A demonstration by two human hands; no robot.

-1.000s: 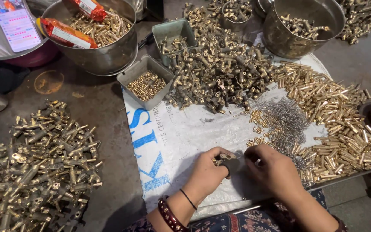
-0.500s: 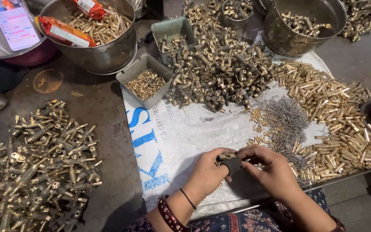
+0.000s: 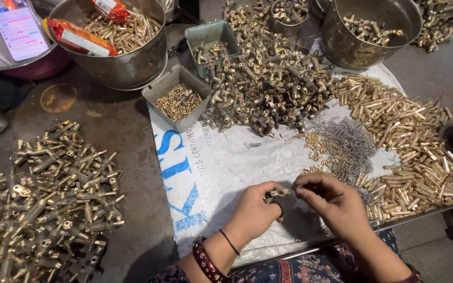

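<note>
The left hand [image 3: 255, 212] curls around a small brass fitting [image 3: 278, 194], gripping it just above the white sack [image 3: 221, 157] spread on the tabletop [image 3: 116, 131]. The fitting's long axis lies roughly level, running left to right, with its open end pointing toward the right hand [image 3: 331, 202]. The right hand has its fingertips pressed together at that end; whether they pinch a small part cannot be told. A pile of thin springs [image 3: 349, 147] lies just beyond it.
</note>
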